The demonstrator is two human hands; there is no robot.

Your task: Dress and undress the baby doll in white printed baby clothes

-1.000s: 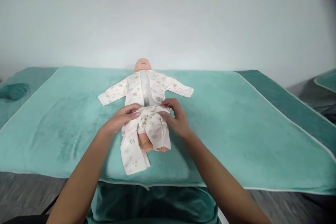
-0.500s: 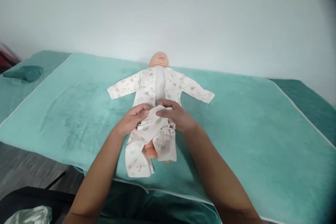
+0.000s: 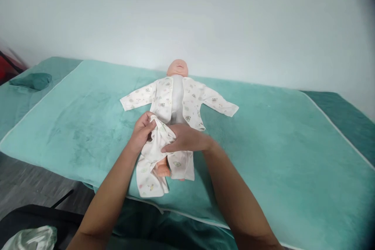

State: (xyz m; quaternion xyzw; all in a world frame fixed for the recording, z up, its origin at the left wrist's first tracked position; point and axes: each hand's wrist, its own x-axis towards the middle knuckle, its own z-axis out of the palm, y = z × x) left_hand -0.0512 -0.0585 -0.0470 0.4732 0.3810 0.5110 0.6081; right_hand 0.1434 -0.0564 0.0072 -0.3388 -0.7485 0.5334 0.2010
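Observation:
A baby doll (image 3: 177, 68) lies on its back, head toward the wall. Its white printed jacket (image 3: 162, 99) hangs open at the front, sleeves spread to both sides. Lower down, white printed baby pants (image 3: 155, 142) cover part of the legs, and an orange-toned foot (image 3: 162, 168) shows between the pant legs. My left hand (image 3: 142, 132) pinches the waistband's left side and holds it up. My right hand (image 3: 186, 138) is at the upper pants, thumb outside on the cloth; its other fingers are hidden behind the fabric, so its grip is unclear.
A green padded bed (image 3: 272, 144) with white-edged cover carries the doll and stands against a pale wall (image 3: 187, 15). A face hole (image 3: 31, 82) is at its left end. At the lower left is a black chair (image 3: 38, 218) with crumpled pale cloth (image 3: 32, 238) on it.
My left hand has moved left and slightly up with the waistband. My right hand has moved left and down, its fingers now behind the cloth. The jacket's lower right flap is uncovered.

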